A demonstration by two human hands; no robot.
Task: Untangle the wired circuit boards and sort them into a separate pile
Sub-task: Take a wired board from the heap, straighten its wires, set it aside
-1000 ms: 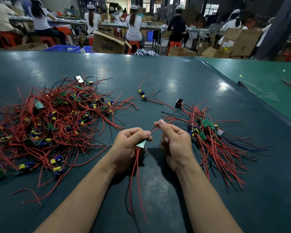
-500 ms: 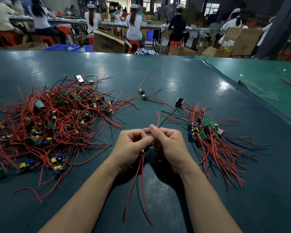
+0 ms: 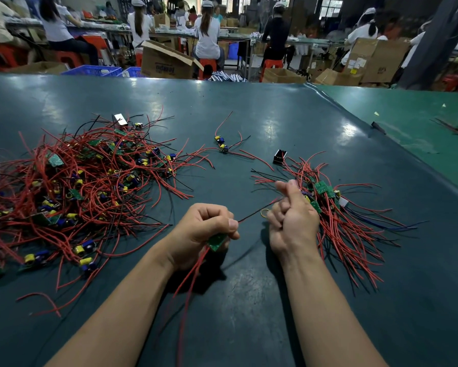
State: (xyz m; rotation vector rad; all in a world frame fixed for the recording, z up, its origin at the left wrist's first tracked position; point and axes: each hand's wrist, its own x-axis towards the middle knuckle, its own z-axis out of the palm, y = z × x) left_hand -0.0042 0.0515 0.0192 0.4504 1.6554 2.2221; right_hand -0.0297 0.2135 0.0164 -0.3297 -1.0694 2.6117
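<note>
Keep left hand (image 3: 204, 231) pinched on green board (image 3: 217, 241); draw wire (image 3: 251, 215) straight with curled right hand (image 3: 291, 221), hands apart, then lay on right pile (image 3: 341, 221).

Factory assembly floor, electronics work. Long dark green worktable (image 3: 249, 107) w/ big tangled heap of wired circuit boards (image 3: 85, 186) & a smaller sorted pile (image 3: 339, 215). Behind: rows of workers in white caps (image 3: 206, 30) seated on red stools (image 3: 209, 64) at long benches (image 3: 235, 35), cardboard boxes (image 3: 167, 62) on floor, blue plastic crates (image 3: 95, 71), dim industrial hall w/ windows (image 3: 331, 6) at far end
</note>
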